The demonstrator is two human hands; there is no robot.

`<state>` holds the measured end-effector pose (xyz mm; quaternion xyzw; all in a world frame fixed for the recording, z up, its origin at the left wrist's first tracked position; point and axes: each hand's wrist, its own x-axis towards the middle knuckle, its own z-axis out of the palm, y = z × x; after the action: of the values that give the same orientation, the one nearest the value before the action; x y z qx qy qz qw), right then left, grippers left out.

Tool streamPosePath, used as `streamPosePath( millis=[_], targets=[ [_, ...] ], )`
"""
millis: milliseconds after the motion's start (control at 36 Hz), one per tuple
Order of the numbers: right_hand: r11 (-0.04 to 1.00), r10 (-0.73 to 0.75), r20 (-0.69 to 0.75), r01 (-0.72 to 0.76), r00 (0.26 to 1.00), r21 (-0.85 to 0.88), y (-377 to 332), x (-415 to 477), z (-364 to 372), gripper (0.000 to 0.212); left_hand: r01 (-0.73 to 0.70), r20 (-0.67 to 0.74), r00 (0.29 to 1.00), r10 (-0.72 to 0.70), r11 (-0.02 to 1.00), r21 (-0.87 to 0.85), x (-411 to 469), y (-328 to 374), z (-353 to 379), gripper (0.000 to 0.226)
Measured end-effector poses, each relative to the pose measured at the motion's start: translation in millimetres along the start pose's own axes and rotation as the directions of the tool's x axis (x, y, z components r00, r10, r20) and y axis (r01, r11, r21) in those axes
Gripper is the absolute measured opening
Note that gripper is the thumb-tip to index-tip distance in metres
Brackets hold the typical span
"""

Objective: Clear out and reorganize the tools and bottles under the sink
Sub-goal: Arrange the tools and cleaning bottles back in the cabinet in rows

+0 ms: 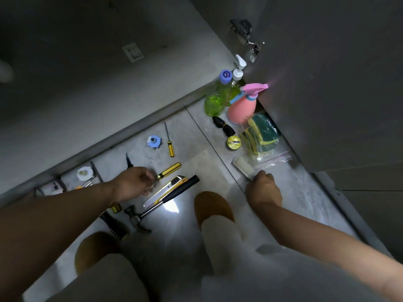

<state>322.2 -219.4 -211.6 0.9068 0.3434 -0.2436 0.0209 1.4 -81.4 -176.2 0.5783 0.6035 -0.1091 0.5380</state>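
Hands (132, 183) (262, 186) curled, low over floor (196, 131)

Dim, greyish picture. The one strong light is a white glare patch on the floor tile (171, 207) just beside the hammer (172, 194), fading outward. Far up-left of the hammer, the cabinet interior (65, 40) sinks to near-black. Up-right, the pink spray bottle (242, 110) nozzle smears magenta. Left of the hammer, the left hand (133, 184) is blurred. Frame edges bend.
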Motion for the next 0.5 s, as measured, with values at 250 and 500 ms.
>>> streamPosePath(
  millis=[250,500],
  targets=[
    [0.85,-0.513,0.256,0.444,0.819,0.283,-73.8,-7.3,9.5,0.01,-0.091,-0.048,0.991,0.123,0.901,0.425,2.3,-43.0,-22.3,0.02],
    [0.613,-0.761,0.376,0.775,0.528,0.153,-192.5,26.8,15.5,0.062,-0.075,-0.113,0.981,0.158,0.846,0.528,-0.4,-67.4,-28.4,0.041]
  ],
)
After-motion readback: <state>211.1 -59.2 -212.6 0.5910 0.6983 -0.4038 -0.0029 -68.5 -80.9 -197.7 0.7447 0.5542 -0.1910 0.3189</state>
